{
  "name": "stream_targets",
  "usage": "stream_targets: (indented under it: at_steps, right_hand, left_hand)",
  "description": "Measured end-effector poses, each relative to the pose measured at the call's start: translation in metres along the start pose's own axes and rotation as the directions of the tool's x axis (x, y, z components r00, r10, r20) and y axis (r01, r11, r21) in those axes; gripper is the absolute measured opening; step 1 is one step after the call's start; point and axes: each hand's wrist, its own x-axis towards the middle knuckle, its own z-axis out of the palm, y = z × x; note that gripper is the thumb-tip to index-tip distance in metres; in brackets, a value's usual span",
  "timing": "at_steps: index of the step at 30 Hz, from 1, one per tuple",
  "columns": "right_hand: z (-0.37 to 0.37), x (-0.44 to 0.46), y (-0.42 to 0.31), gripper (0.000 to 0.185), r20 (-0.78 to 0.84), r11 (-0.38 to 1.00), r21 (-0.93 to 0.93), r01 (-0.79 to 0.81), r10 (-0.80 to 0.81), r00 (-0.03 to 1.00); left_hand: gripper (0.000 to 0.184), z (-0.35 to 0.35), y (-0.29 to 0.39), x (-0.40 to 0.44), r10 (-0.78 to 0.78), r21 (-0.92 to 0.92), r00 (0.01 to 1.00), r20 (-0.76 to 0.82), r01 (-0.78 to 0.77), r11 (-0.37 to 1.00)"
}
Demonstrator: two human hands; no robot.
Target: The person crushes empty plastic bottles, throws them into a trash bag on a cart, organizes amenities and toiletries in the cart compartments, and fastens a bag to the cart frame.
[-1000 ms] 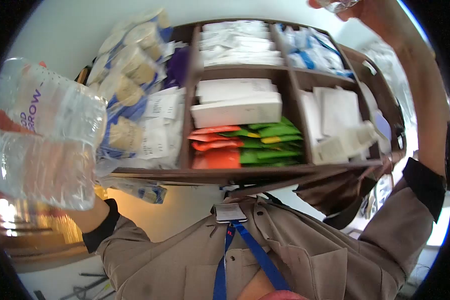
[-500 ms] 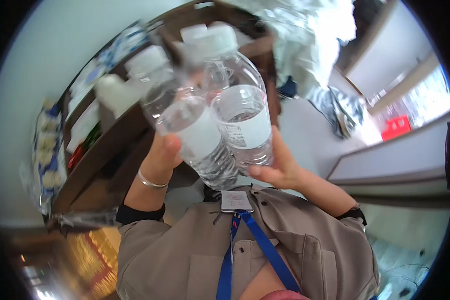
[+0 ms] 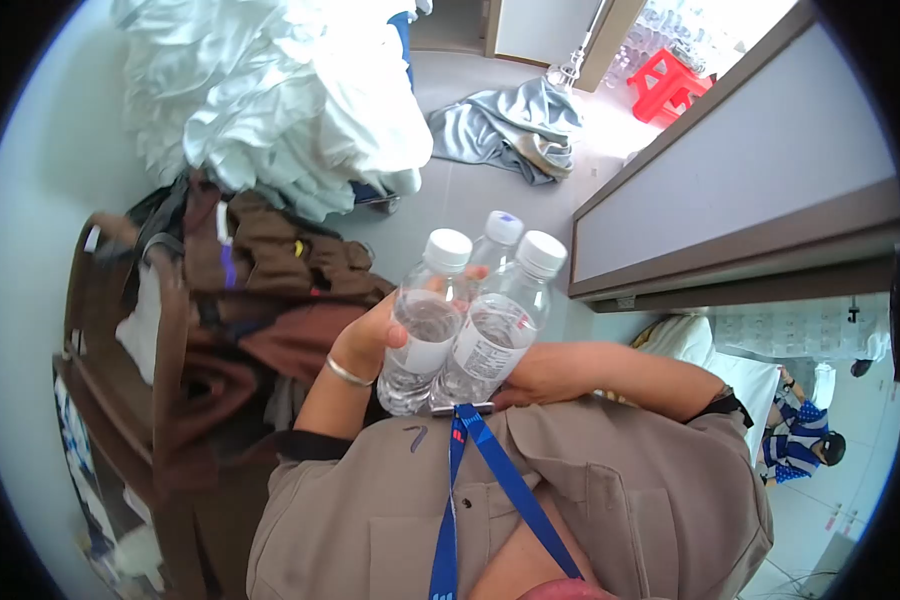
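Note:
Three clear plastic water bottles with white caps are bunched together in front of my chest, tilted. My left hand (image 3: 375, 335), with a bangle at the wrist, is wrapped round the left bottle (image 3: 428, 345), thumb on its front; fingertips show behind among the bottles. The right bottle (image 3: 495, 335) leans against it, its white label facing me. Behind these two stands the third bottle (image 3: 494, 243), mostly hidden. My right hand (image 3: 525, 375) is at the lower part of the right bottle, closed against it, with most of its fingers hidden.
A large heap of white cloth (image 3: 290, 90) is at the far left. Brown garments (image 3: 280, 245) lie on brown furniture (image 3: 185, 410). Grey cloth (image 3: 515, 125) lies on the floor. A red stool (image 3: 667, 85) stands beyond a panel (image 3: 740, 180). A person (image 3: 798, 440) is at right.
My view has swung to the right, towards the doorway. The bottles have come lower and closer to my chest. My right hand has moved in behind the bottles' lower part.

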Motion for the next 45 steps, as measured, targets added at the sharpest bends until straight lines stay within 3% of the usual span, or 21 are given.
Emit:
stream_targets:
  at_steps: [2, 4, 5, 6, 7, 9, 11, 13, 15, 18, 22, 26, 29, 31, 33, 36, 37, 39, 40, 42, 45]
  right_hand:
    - [-0.058, -0.013, 0.029, 0.036, 0.02, 0.917, -0.313, 0.246, -0.253, 0.967]
    - [-0.141, -0.039, 0.001, 0.036, -0.048, 0.947, -0.298, -0.119, 0.109, 0.993]
    - [-0.175, -0.063, 0.004, 0.034, -0.223, 0.938, -0.101, -0.33, 0.302, 0.927]
    - [-0.203, -0.06, -0.03, 0.045, -0.423, 0.858, 0.34, -0.384, 0.504, 0.753]
    - [-0.228, -0.065, -0.036, 0.045, -0.427, 0.86, 0.333, -0.386, 0.503, 0.751]
    - [-0.267, -0.076, -0.034, 0.046, -0.515, 0.824, 0.564, 0.053, 0.301, 0.802]
    - [-0.312, -0.066, -0.022, 0.043, -0.518, 0.894, 0.445, -0.05, 0.303, 0.8]
    - [-0.365, -0.056, 0.002, 0.036, -0.636, 0.99, -0.108, -0.085, -0.003, 0.771]
    - [-0.424, -0.054, -0.005, 0.029, -0.644, 0.974, -0.112, -0.196, 0.08, 0.761]
    - [-0.524, -0.061, 0.008, 0.032, -0.489, 0.894, -0.428, -0.133, -0.105, 0.866]
    - [-0.641, -0.041, 0.027, 0.031, -0.282, 0.77, -0.626, 0.124, -0.372, 0.884]
    - [-0.759, 0.0, 0.05, 0.023, -0.162, 0.811, -0.516, 0.276, -0.409, 0.898]
    - [-0.839, 0.048, 0.082, 0.02, -0.055, 0.701, -0.515, 0.493, -0.601, 0.797]
    - [-0.879, 0.068, 0.105, 0.022, -0.479, 0.883, -0.27, 0.384, -0.469, 0.742]
    - [-0.923, 0.1, 0.122, 0.021, -0.611, 0.986, 0.019, 0.168, -0.122, 0.782]
    - [-0.991, 0.136, 0.13, 0.011, -0.395, 0.909, 0.303, -0.285, 0.392, 0.831]
    - [-1.011, 0.153, 0.127, 0.011, -0.381, 0.909, 0.309, -0.28, 0.388, 0.839]
    - [-1.066, 0.186, 0.125, 0.04, -0.233, 0.885, 0.242, -0.397, 0.45, 0.862]
    - [-1.097, 0.2, 0.121, 0.04, -0.226, 0.886, 0.24, -0.397, 0.448, 0.865]
    - [-1.109, 0.223, 0.12, 0.043, -0.033, 0.936, -0.063, -0.347, 0.346, 0.938]
    - [-1.166, 0.268, 0.124, 0.034, 0.069, 0.969, -0.115, -0.219, 0.227, 0.971]
  left_hand:
    - [0.103, -0.038, 0.012, 0.05, -0.056, 0.083, 0.99, 0.129, 0.045, 0.996]
    - [0.09, -0.042, 0.036, 0.098, -0.14, 0.122, 0.963, 0.228, 0.114, 0.986]
    - [0.09, -0.048, 0.044, 0.118, -0.138, 0.112, 0.962, 0.234, 0.115, 0.987]
    - [0.094, -0.055, 0.052, 0.141, -0.133, 0.07, 0.957, 0.256, 0.119, 0.99]
    - [0.097, -0.06, 0.066, 0.166, -0.127, 0.036, 0.952, 0.277, 0.122, 0.992]
    - [0.082, -0.067, 0.097, 0.207, -0.202, -0.08, 0.937, 0.285, 0.233, 0.969]
    - [0.093, -0.078, 0.119, 0.253, -0.224, -0.123, 0.929, 0.293, 0.269, 0.955]
    - [0.106, -0.091, 0.144, 0.304, -0.246, -0.145, 0.932, 0.266, 0.291, 0.946]
    - [0.118, -0.115, 0.16, 0.357, -0.251, -0.114, 0.914, 0.319, 0.3, 0.947]
    - [0.111, -0.12, 0.203, 0.427, -0.252, -0.092, 0.937, 0.243, 0.281, 0.955]
    - [0.111, -0.146, 0.255, 0.502, -0.22, -0.063, 0.955, 0.199, 0.237, 0.97]
    - [0.109, -0.19, 0.306, 0.558, -0.14, -0.069, 0.976, 0.164, 0.153, 0.986]
    - [0.108, -0.228, 0.353, 0.599, -0.08, -0.053, 0.987, 0.139, 0.088, 0.995]
    - [0.087, -0.24, 0.392, 0.624, -0.048, -0.131, 0.998, 0.046, 0.053, 0.99]
    - [0.089, -0.282, 0.425, 0.648, 0.029, -0.09, 0.997, 0.072, -0.022, 0.996]
    - [0.11, -0.301, 0.495, 0.681, -0.049, 0.075, 0.993, 0.108, 0.041, 0.996]
    - [0.11, -0.307, 0.516, 0.69, -0.048, 0.072, 0.995, 0.091, 0.042, 0.997]
    - [0.112, -0.322, 0.567, 0.721, -0.096, 0.078, 0.993, 0.074, 0.09, 0.993]
    - [0.114, -0.332, 0.578, 0.737, -0.013, -0.021, 0.999, 0.043, 0.014, 1.0]
    - [0.114, -0.358, 0.569, 0.729, 0.028, 0.003, 0.998, 0.064, -0.028, 1.0]
    - [0.114, -0.378, 0.601, 0.755, 0.098, -0.001, 0.995, 0.002, -0.098, 0.995]
